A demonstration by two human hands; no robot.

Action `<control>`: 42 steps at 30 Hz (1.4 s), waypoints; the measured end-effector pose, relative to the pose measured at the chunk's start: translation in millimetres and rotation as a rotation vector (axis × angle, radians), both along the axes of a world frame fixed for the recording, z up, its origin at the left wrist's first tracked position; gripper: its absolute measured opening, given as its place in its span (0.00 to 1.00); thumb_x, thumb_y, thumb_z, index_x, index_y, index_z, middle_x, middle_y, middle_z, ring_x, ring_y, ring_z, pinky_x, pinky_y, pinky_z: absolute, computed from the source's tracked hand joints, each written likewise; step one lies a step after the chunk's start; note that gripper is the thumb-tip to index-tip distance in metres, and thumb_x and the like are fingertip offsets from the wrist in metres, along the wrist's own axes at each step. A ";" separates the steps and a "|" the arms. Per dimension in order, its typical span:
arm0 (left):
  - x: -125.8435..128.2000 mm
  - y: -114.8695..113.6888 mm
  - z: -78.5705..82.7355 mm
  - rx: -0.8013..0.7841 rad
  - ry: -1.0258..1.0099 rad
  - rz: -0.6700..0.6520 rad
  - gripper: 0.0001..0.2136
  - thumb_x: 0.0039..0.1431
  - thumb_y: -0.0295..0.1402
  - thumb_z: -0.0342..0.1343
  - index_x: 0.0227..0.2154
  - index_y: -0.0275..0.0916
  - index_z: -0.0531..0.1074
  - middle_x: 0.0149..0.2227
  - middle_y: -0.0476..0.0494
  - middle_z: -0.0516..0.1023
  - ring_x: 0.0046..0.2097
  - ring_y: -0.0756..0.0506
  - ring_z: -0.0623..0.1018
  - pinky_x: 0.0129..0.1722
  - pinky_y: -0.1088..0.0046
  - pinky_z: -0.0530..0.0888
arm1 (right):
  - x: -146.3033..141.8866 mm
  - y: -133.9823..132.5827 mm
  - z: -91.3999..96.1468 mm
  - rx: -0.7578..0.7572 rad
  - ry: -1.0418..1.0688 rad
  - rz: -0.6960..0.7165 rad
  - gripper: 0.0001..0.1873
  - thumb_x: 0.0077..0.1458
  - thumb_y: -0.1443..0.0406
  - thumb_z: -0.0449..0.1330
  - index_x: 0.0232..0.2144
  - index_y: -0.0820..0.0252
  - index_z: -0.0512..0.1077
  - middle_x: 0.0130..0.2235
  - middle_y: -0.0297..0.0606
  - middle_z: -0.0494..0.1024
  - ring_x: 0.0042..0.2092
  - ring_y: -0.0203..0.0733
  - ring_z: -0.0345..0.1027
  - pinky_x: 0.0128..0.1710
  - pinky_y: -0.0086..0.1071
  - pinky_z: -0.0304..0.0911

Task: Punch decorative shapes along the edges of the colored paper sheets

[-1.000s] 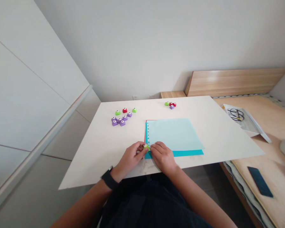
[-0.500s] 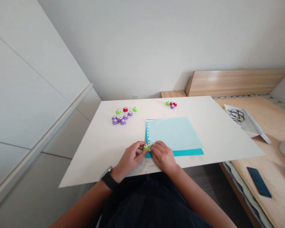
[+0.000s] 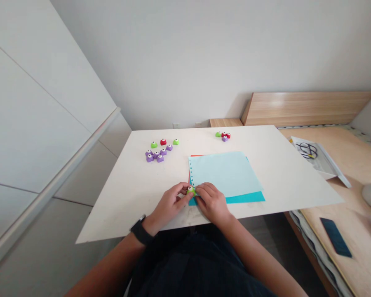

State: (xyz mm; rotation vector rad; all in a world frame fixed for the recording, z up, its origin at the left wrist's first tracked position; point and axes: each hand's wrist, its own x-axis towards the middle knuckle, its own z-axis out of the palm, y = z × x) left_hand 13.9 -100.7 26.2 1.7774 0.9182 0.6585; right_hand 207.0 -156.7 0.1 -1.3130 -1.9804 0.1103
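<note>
My left hand pinches a small green craft paper punch at the left edge of a pale blue paper sheet. That edge carries a row of small punched holes. My right hand lies against the punch's other side, its fingers pressing on the sheet. Under the pale sheet lies a teal sheet, and a thin strip of a red sheet shows at the top left. The punch's underside is hidden by my fingers.
Several purple, green and red punches stand at the far left of the white tabletop, with a smaller group at the far right. Beyond the right edge, a wooden bed holds a booklet and a dark phone.
The pale blue sheet has turned slightly on the teal sheet, its top left corner swinging left. The green punch has shifted a little along the sheet's edge with my hands.
</note>
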 end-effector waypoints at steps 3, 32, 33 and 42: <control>0.3 0.2 -0.4 0.017 -0.017 -0.008 0.15 0.64 0.43 0.56 0.49 0.40 0.71 0.46 0.40 0.79 0.47 0.42 0.79 0.39 0.69 0.79 | 1.0 2.8 -1.5 0.000 0.044 -0.020 0.14 0.63 0.70 0.56 0.50 0.58 0.72 0.47 0.44 0.78 0.53 0.48 0.69 0.56 0.44 0.68; 1.9 3.0 -4.0 0.357 0.247 0.006 0.08 0.66 0.40 0.54 0.44 0.44 0.72 0.40 0.45 0.78 0.39 0.45 0.78 0.39 0.70 0.76 | 20.5 5.6 -6.3 -0.073 -0.084 0.061 0.07 0.61 0.62 0.64 0.42 0.55 0.77 0.53 0.41 0.78 0.60 0.48 0.67 0.62 0.47 0.64; 2.7 2.2 -4.0 0.347 0.235 0.011 0.08 0.66 0.39 0.54 0.43 0.44 0.72 0.40 0.45 0.78 0.40 0.45 0.78 0.38 0.71 0.76 | 20.7 5.6 -6.1 -0.073 -0.083 0.063 0.07 0.61 0.62 0.63 0.42 0.55 0.77 0.53 0.41 0.78 0.60 0.48 0.67 0.62 0.47 0.64; 1.7 5.2 -4.3 0.313 0.249 -0.029 0.14 0.64 0.36 0.57 0.51 0.44 0.70 0.43 0.45 0.78 0.37 0.45 0.77 0.37 0.70 0.75 | 20.9 4.2 -6.0 -0.055 -0.106 0.073 0.08 0.64 0.64 0.60 0.44 0.55 0.77 0.51 0.41 0.79 0.58 0.47 0.68 0.63 0.48 0.63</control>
